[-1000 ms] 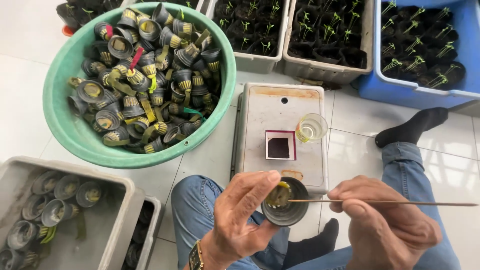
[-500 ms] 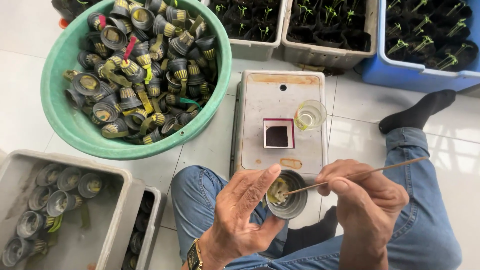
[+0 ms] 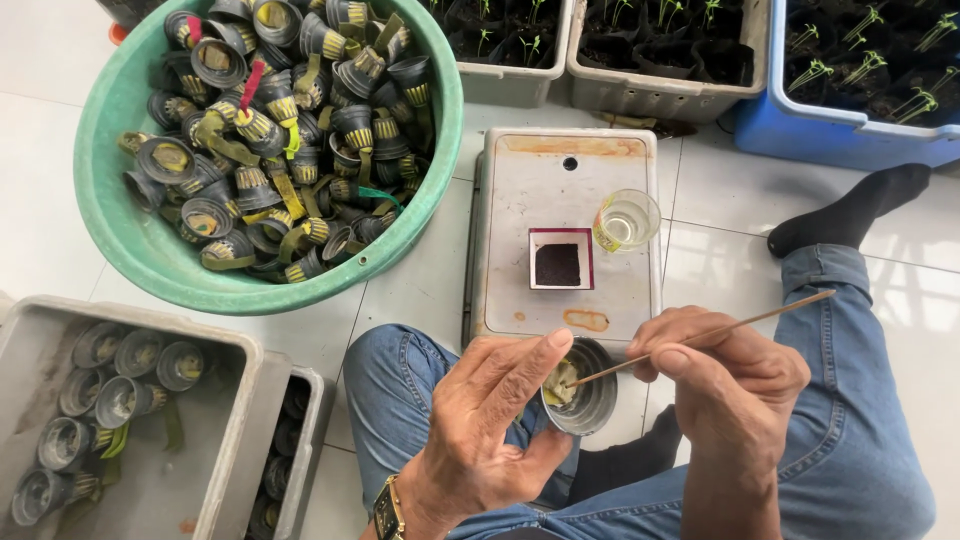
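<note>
Since the earlier frames our right hand (image 3: 735, 385) has tipped the thin stick (image 3: 700, 340) down, so its tip now sits inside the small dark cup (image 3: 590, 405) instead of lying level above it. Left hand (image 3: 495, 420) is wrapped around the cup, thumb on the near rim, fingers curled behind it, clamped firmly. Right hand pinches the stick between thumb and fingers, closed on it, with the free end pointing up and away to the right of the pinch. Cup sits between both hands, over our lap, just below the front edge of the grey box lid (image 3: 570, 200). Inside the cup we see a pale yellowish bit touching the stick tip; can't tell what it is. Beyond the grip, on the lid, a small square dish (image 3: 560, 265) of dark stuff and a clear glass (image 3: 628, 220) of liquid stand near each other, apart. Far left of the grip is a green basin (image 3: 140, 240) heaped with similar cups; a grey tray (image 3: 130, 470) holds a few more. Crates of seedlings (image 3: 640, 50) line the top. Risks, as we judge: pushing too hard could snap the thin stick or crush the pale bit; a loose left hold could tilt the cup and spill it; a wide right elbow swing could knock the glass over.
</note>
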